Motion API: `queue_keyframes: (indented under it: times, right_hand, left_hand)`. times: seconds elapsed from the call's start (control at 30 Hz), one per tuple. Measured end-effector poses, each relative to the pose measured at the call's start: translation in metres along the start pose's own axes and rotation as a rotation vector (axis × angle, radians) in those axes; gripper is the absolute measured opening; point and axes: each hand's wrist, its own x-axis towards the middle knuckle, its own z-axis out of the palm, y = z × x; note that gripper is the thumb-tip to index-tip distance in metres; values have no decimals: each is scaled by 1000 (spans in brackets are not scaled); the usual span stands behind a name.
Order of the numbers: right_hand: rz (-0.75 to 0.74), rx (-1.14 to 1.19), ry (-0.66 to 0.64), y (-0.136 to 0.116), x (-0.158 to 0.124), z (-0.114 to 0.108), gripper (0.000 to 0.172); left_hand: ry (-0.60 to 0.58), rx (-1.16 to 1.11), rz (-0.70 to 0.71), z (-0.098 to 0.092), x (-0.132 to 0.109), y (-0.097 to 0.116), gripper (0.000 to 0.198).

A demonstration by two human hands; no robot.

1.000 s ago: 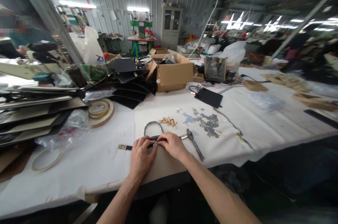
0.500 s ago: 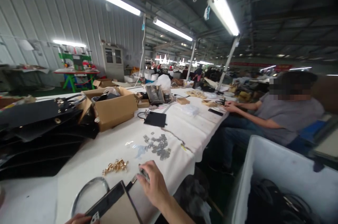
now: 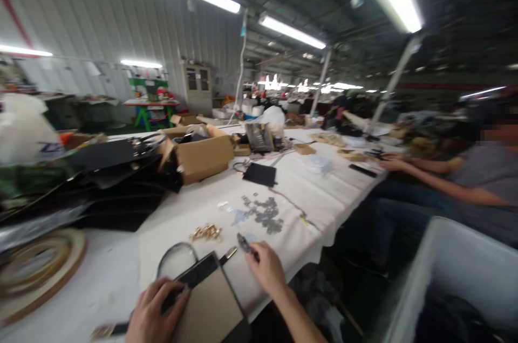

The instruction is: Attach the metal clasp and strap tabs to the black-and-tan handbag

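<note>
My left hand [image 3: 158, 308] lies on the near-left edge of a black bag piece with a beige panel [image 3: 212, 300], its fingers bent over something small that I cannot make out. A dark hand tool, like pliers [image 3: 245, 245], is in my right hand [image 3: 267, 270], raised just right of the piece. A black strap with a metal end [image 3: 229, 254] sticks out from the piece's far corner. Behind it, a curved handle [image 3: 176, 256] rests on the table. Gold fittings [image 3: 206, 232] and flat grey metal plates [image 3: 265, 213] are heaped farther back.
Tape rolls [image 3: 73, 267] and black material [image 3: 125, 205] are at the left, near a cardboard box [image 3: 204, 157]. A black pouch [image 3: 260, 174] lies mid-table. A white bin [image 3: 465, 246] stands at the right, where a person sits by the table.
The view has turned left. My left hand has come farther over the piece. My right hand has drawn away from the strap end, with the tool now plainly showing.
</note>
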Motion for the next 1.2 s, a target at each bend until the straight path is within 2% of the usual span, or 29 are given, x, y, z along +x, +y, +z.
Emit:
queue_keyframes:
  times: [0.07, 0.2, 0.3, 0.37, 0.47, 0.53, 0.7, 0.8, 1.03, 1.2]
  right_hand:
    - [41, 95, -80, 2, 5, -5, 21]
    - [252, 463, -165, -1, 11, 1, 36]
    - [437, 870, -190, -29, 6, 4, 44]
    - [475, 1105, -205, -55, 3, 7, 45]
    - [466, 1265, -229, -88, 2, 16, 37]
    - [457, 1282, -200, -97, 3, 25, 34]
    - [446, 1231, -98, -85, -2, 41, 42]
    - [446, 1235, -113, -72, -5, 41, 53]
    - [521, 1417, -135, -58, -2, 39, 41]
    - [587, 1628, -93, -51, -1, 38, 36]
  left_hand:
    - [-18, 32, -89, -9, -2, 10, 21]
    - [-23, 20, -143, -13, -5, 21, 11]
    - [-18, 2, -162, -13, -12, 27, 12]
    - [-22, -5, -161, -13, -16, 28, 13]
    - [-25, -16, -163, -12, -19, 26, 15]
    - [-28, -33, -164, -11, -19, 23, 17]
    - [-3, -51, -173, -9, -20, 21, 16]
    - [14, 2, -182, -7, -20, 26, 15]
    - [0, 36, -172, -8, -22, 29, 16]
    - [15, -12, -181, -9, -22, 26, 13]
